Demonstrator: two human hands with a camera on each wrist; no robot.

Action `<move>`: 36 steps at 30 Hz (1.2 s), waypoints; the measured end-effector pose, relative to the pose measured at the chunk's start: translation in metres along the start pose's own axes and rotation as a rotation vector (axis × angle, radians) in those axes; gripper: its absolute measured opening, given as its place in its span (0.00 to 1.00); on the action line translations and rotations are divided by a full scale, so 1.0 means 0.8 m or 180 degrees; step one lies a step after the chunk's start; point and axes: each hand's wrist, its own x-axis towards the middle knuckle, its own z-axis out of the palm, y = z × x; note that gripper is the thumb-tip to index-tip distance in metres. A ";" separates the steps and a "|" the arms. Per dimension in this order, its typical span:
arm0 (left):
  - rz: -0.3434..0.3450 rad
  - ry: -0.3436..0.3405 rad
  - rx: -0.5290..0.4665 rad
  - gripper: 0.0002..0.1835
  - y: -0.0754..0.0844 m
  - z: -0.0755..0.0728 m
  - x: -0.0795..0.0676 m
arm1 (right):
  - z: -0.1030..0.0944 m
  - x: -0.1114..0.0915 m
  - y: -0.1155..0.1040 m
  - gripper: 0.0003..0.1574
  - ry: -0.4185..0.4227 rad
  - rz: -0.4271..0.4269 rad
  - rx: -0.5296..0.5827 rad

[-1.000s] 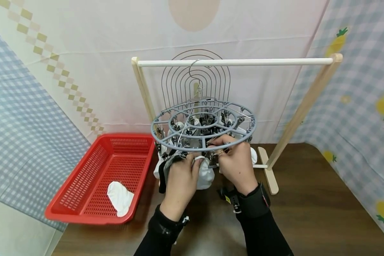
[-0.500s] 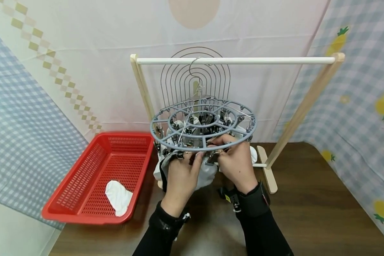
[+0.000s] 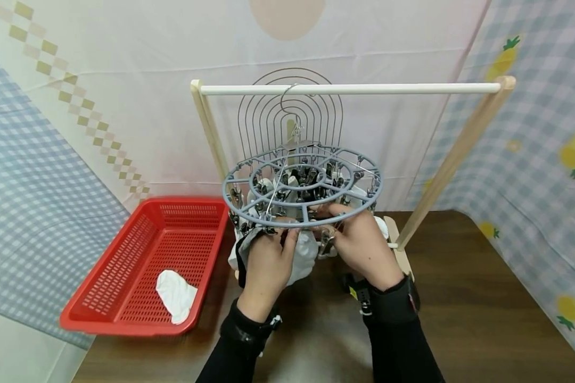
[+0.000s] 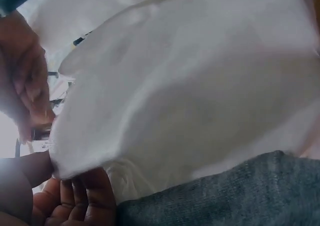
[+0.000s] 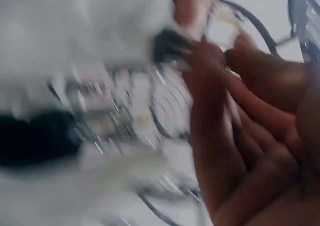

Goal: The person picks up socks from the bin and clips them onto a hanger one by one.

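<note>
Under the front rim of a round grey clip hanger (image 3: pixel 305 223), my left hand (image 3: pixel 270 261) pinches the edge of a white sock (image 3: pixel 304 259). In the left wrist view that white sock (image 4: pixel 130 91) spreads wide, with a grey knitted sock (image 4: pixel 240 196) hanging beside it. My right hand (image 3: pixel 366 249) is at the same rim, just right of the left. The right wrist view is blurred, but its thumb and finger pinch a dark clip (image 5: pixel 170 46) at the white sock's edge. Part of the right fingers is hidden behind the rim.
The hanger hooks over a white rod (image 3: pixel 364 89) on a wooden stand (image 3: pixel 452 165). Several socks and clips hang from its rings. At left stands a red basket (image 3: pixel 172 242) with one white sock (image 3: pixel 175 296) inside. All stand on a brown table (image 3: pixel 474 303).
My left hand has brought the white sock's edge up to the rim beside the right hand. The right hand and wrist have shifted slightly right. The head view has moved a little.
</note>
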 end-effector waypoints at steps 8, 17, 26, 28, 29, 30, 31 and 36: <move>-0.0223 -0.0137 -0.0009 0.12 0.000 -0.009 0.005 | -0.070 -0.038 -0.007 0.14 0.0912 -0.0860 -0.0778; -0.0287 -0.0399 0.0184 0.15 0.001 -0.015 0.001 | -0.067 -0.028 0.006 0.24 0.0834 -0.1354 -0.0219; -0.0089 -0.1581 0.0690 0.19 0.024 -0.043 -0.011 | -0.059 -0.022 0.005 0.32 0.0715 -0.1833 -0.0105; 0.0209 -0.1848 0.0714 0.13 0.032 -0.057 -0.019 | -0.055 -0.020 0.003 0.31 0.0739 -0.1887 -0.0186; 0.0337 -0.1966 0.0684 0.11 0.038 -0.065 -0.023 | -0.052 -0.020 0.001 0.30 0.0752 -0.1890 -0.0230; 0.0505 -0.2023 0.0604 0.10 0.043 -0.073 -0.027 | -0.050 -0.020 0.000 0.28 0.0757 -0.1885 -0.0272; 0.0740 -0.1981 0.0509 0.07 0.048 -0.080 -0.030 | -0.047 -0.019 -0.001 0.26 0.0764 -0.1886 -0.0313; 0.1728 -0.0339 -0.0001 0.08 0.070 -0.106 -0.026 | -0.034 -0.020 -0.005 0.21 0.0780 -0.1843 -0.0539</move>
